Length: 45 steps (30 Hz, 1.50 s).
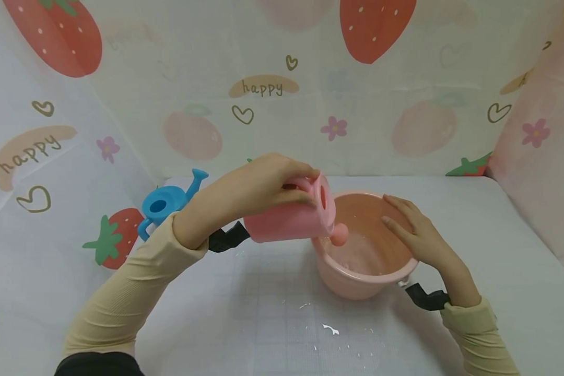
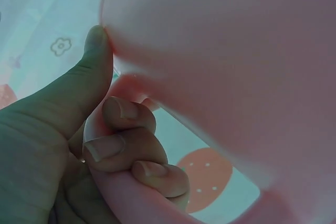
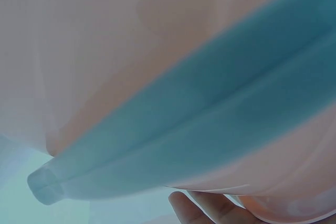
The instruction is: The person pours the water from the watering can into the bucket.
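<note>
My left hand [image 1: 282, 177] grips the handle of a pink watering can [image 1: 279, 222]. The can lies tipped toward the right, its round spout head [image 1: 340, 234] over the left rim of a pink bucket [image 1: 352, 286]. In the left wrist view, the fingers [image 2: 142, 148] curl round the handle while the thumb presses the can's body. At the bucket's right side, my right hand [image 1: 420, 235] holds the rim, thumb over the opening. Fingertips [image 3: 210, 208] show beside the bucket wall in the right wrist view, where a bluish handle band [image 3: 184, 114] crosses in front.
A small blue watering can [image 1: 162, 203] stands at the left, partly behind my left forearm. Shiny wet drops [image 1: 330, 329] dot the white table [image 1: 263, 334] in front of the bucket. Fruit-printed sheets [image 1: 366, 104] enclose the back and sides.
</note>
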### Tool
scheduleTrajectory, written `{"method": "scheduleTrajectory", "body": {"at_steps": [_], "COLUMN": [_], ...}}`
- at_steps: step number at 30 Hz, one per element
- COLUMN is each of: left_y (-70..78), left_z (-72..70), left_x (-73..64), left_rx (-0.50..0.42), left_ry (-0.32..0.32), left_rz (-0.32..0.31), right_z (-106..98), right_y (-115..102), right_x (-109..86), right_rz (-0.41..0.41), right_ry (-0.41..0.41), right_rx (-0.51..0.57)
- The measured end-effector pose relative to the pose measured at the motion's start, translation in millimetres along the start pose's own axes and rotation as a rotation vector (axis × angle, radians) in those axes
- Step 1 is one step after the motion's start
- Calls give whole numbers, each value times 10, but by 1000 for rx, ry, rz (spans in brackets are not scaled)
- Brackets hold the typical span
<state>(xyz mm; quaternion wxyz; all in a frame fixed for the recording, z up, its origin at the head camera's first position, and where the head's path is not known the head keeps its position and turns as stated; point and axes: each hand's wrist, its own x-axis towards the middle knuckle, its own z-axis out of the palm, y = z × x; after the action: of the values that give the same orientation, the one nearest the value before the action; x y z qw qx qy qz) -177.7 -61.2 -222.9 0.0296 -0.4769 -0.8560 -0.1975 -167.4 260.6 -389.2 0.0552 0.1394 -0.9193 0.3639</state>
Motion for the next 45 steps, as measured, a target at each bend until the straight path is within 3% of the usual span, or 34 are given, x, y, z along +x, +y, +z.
{"method": "scheduleTrajectory", "body": {"at_steps": [19, 32, 45], "left_y": [65, 46, 23], "left_z": [-31, -16, -31], "left_x": [12, 30, 29], "left_rx": [13, 50, 45], "left_ry": [14, 59, 54], "left_rz": [-41, -33, -27], "right_z": [-14, -4, -1], "right_y": [2, 16, 17], "right_x": [-9, -7, -1], "right_rz": [-4, 0, -3], "right_ry": [-1, -6, -7], "right_rx": [0, 9, 12]}}
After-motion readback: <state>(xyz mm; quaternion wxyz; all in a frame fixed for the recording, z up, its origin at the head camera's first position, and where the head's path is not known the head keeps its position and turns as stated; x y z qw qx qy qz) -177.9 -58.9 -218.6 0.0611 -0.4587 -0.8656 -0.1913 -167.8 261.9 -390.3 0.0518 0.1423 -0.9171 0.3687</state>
